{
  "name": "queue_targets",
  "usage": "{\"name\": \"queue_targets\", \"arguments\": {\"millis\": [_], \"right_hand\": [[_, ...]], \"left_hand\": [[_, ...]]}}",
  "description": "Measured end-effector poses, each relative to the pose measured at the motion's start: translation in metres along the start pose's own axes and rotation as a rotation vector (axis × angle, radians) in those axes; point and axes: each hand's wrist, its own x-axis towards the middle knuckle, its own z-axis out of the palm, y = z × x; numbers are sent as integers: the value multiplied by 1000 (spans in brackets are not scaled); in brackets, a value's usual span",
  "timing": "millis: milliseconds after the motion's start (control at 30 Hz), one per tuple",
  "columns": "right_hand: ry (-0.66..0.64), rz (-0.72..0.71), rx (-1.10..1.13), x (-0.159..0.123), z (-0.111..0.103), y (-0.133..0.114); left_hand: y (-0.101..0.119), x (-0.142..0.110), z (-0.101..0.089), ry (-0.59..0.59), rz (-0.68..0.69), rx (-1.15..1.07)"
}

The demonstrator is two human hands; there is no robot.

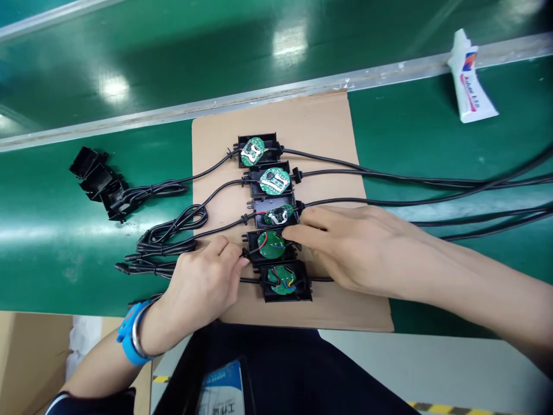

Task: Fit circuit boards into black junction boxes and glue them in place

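Observation:
Several open black plastic boxes stand in a column on a cardboard sheet (302, 115), each with a round green circuit board inside. My left hand (209, 279) pinches a black cable (244, 253) at the left end of the second box from the front. At that box's right end is my right hand (345, 242), fingers closed and fingertips at the edge of its circuit board (271, 245); what they grip is hidden. A red wire shows on this board. Nearest me, another board (281, 279) has red, yellow and blue wires. White paste marks the farther boards, such as this one (253, 151).
Bundled black cables (173, 233) lie left of the boxes, beside several empty black boxes (99, 181). More cables (432, 181) run off to the right. A white tube (470, 86) rests at the back right, against a metal rail (397, 69).

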Motion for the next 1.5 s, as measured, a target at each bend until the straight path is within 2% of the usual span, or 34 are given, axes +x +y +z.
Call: {"name": "queue_targets", "arguments": {"millis": [67,200,267,467,567,667,767,833,1000,1133,1233,1333,1433,1500], "right_hand": [[-24,-63,-79,3,-2,-1],[27,-140,-217,4,3,-9],[48,-116,-266,4,7,-15],[-27,-33,-296,7,12,-24],[-12,-20,-305,7,14,-25],[6,-20,-288,7,14,-26],[44,-34,-254,7,14,-25],[71,-39,-240,6,15,-23],[78,-46,-216,5,21,-21],[36,-24,-225,5,23,-23],[-2,-5,-236,5,21,-25],[-17,-27,-213,0,19,-22],[33,-64,-87,-9,20,-15],[85,-10,41,-15,21,-10]], "left_hand": [[1,0,-1,-5,0,-3],[2,0,-1,-19,-17,-22],[2,0,-1,-35,-26,-55],[-4,4,-1,-71,-115,-309],[-6,8,2,-34,-138,-410],[-4,10,9,65,-117,-415],[-2,8,15,149,-62,-272],[1,6,17,160,-23,-108],[15,9,16,46,119,292],[20,13,11,-23,155,427],[17,11,3,-21,116,337],[15,9,-1,51,53,159],[15,12,5,91,203,22],[15,15,14,83,314,-5]]}}
